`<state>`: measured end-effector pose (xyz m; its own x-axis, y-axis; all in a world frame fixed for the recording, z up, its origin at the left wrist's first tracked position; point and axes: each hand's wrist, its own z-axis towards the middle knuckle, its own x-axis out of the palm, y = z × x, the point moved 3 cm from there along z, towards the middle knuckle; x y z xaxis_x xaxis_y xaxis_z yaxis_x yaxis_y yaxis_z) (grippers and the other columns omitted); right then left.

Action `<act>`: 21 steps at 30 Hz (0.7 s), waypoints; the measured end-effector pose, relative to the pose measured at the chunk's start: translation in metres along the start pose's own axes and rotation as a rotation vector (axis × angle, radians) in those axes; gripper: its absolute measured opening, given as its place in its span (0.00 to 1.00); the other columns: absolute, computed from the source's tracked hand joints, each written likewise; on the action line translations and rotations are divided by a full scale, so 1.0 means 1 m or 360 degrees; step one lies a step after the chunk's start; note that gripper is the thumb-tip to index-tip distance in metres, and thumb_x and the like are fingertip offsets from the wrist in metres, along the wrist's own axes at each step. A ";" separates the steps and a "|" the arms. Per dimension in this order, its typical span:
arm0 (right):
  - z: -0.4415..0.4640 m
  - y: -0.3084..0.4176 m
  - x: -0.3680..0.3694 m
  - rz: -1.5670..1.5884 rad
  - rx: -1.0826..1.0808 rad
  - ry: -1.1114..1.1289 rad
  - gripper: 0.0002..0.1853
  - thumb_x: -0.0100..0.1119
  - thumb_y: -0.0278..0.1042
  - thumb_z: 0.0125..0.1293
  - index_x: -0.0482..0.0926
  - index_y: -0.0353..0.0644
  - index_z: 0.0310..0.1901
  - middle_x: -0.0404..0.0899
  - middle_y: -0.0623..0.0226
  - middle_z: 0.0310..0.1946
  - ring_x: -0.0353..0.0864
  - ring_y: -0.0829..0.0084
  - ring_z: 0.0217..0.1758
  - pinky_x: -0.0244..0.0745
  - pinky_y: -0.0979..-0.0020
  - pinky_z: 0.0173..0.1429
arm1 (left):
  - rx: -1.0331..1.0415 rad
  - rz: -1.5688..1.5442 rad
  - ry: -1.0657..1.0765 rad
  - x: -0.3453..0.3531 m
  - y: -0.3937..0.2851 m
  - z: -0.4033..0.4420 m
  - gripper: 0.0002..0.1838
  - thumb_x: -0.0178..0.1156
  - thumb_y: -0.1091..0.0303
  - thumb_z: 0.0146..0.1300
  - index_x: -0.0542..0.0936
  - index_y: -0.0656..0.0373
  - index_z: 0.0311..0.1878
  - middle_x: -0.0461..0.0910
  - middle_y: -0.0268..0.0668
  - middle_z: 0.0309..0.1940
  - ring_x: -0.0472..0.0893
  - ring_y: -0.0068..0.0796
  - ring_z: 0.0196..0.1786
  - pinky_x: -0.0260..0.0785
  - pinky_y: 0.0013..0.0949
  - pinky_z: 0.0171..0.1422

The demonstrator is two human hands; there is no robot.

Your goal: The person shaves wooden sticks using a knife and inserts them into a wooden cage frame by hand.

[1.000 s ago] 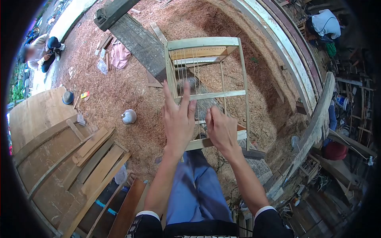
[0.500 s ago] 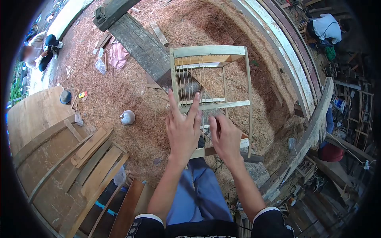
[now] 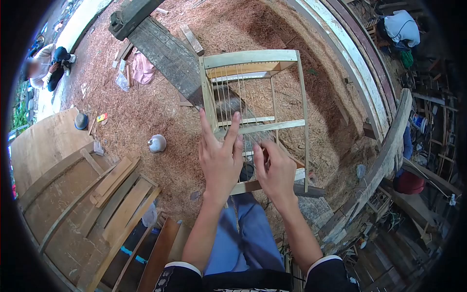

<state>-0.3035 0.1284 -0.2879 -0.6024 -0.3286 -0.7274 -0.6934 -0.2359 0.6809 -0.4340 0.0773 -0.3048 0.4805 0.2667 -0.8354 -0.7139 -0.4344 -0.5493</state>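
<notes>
A light wooden frame [image 3: 250,59] stands in front of me, with thin strings [image 3: 228,92] running lengthwise on its left part. Over the frame's lower left part is my left hand [image 3: 220,155], two fingers stretched out and spread among or above the strings. Beside it on the right, my right hand [image 3: 276,170] has its thumb and index finger close together near the strings below the crossbar [image 3: 272,126]. What those fingers hold, if anything, is too small to make out. The frame's lower end is near my legs [image 3: 245,228].
A thick plank [image 3: 168,56] lies beneath the frame. Wood pieces [image 3: 121,209] are stacked at lower left, near a white round object [image 3: 157,143]. One person [image 3: 48,68] sits at upper left; another [image 3: 401,29] bends at upper right. A weathered beam [image 3: 389,155] is on the right.
The frame and both hands have shifted slightly in view. My right hand's fingers have moved a little beside the strings; my left hand keeps its two fingers spread.
</notes>
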 end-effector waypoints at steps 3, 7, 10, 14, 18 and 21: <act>-0.003 -0.007 0.006 -0.0028 0.0068 0.0077 0.07 0.57 0.35 0.75 0.80 0.41 0.42 0.82 0.53 0.25 0.83 0.50 0.25 0.73 0.54 0.28 | -0.0023 -0.0005 0.0020 0.000 -0.003 -0.001 0.25 0.55 0.60 0.75 0.74 0.34 0.74 0.49 0.59 0.80 0.67 0.64 0.74 0.64 0.52 0.73; 0.013 -0.004 0.016 0.0021 0.0065 -0.0024 0.07 0.57 0.34 0.74 0.80 0.41 0.42 0.83 0.53 0.25 0.83 0.50 0.25 0.73 0.54 0.28 | 0.0016 -0.0007 -0.0030 0.000 -0.002 -0.001 0.25 0.55 0.60 0.75 0.74 0.35 0.74 0.48 0.59 0.80 0.66 0.63 0.75 0.64 0.52 0.74; 0.007 -0.002 0.011 0.0050 0.0141 -0.0037 0.08 0.59 0.35 0.74 0.82 0.40 0.42 0.83 0.54 0.26 0.83 0.53 0.26 0.73 0.55 0.30 | -0.0002 -0.0017 -0.0024 0.002 0.000 -0.003 0.25 0.54 0.60 0.75 0.74 0.35 0.73 0.48 0.58 0.81 0.66 0.63 0.75 0.64 0.52 0.74; -0.017 -0.015 -0.008 0.0067 0.0030 0.0038 0.09 0.61 0.37 0.72 0.83 0.39 0.40 0.82 0.56 0.26 0.81 0.57 0.27 0.72 0.57 0.33 | 0.0054 0.0033 -0.0071 0.002 0.001 -0.002 0.25 0.55 0.60 0.74 0.74 0.34 0.73 0.48 0.58 0.81 0.68 0.62 0.72 0.65 0.52 0.72; -0.015 -0.028 -0.013 0.0245 0.0084 0.0299 0.09 0.64 0.36 0.71 0.84 0.39 0.38 0.81 0.59 0.25 0.78 0.59 0.26 0.69 0.59 0.34 | 0.0070 0.0075 -0.0116 0.006 0.001 -0.004 0.26 0.56 0.60 0.73 0.74 0.32 0.73 0.48 0.57 0.80 0.73 0.61 0.68 0.66 0.53 0.70; -0.002 -0.032 -0.006 0.0323 0.0139 0.0312 0.09 0.64 0.37 0.70 0.85 0.39 0.38 0.81 0.59 0.25 0.79 0.60 0.26 0.69 0.60 0.34 | 0.0061 0.0046 -0.0110 0.007 0.004 -0.005 0.26 0.56 0.59 0.73 0.73 0.31 0.74 0.48 0.56 0.81 0.73 0.61 0.67 0.66 0.53 0.70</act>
<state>-0.2772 0.1364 -0.3056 -0.6502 -0.5337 -0.5408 -0.6030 -0.0704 0.7946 -0.4308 0.0737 -0.3128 0.4243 0.3138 -0.8494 -0.7463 -0.4101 -0.5243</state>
